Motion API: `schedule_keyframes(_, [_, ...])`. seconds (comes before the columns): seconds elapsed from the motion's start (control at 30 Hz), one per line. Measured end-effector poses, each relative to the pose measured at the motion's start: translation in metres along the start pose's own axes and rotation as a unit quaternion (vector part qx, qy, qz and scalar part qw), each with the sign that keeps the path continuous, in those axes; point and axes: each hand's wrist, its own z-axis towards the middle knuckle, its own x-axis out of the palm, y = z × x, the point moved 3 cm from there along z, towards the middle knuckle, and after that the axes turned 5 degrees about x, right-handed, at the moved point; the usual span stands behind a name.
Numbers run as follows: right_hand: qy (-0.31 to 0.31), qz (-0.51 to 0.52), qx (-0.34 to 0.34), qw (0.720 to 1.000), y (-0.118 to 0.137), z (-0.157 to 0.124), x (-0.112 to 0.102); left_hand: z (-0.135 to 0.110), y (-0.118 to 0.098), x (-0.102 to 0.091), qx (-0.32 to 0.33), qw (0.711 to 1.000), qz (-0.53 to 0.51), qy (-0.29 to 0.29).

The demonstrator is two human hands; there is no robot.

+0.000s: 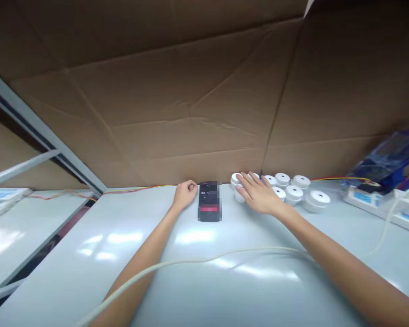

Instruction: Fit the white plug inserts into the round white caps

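Resting at nine o'clock from the phone (208,201), the left hand (184,194) curls loosely; at three, the right hand (260,195) spreads over white canisters (293,195).

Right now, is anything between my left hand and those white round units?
Yes: the dark smartphone lies on the table just right of your left hand. Your right hand also partly covers the left end of the white round units.

Workshop: bench (231,295) against cardboard wall (191,91)
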Motion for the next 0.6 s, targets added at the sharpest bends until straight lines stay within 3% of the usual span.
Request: schedule_keyframes(0.6, [0.004, -0.014, 0.024, 1.000, 0.0071, -0.0034, -0.0047, -0.0009, 0.0004, 0.0016, -0.008, 1.000, 0.023, 0.009])
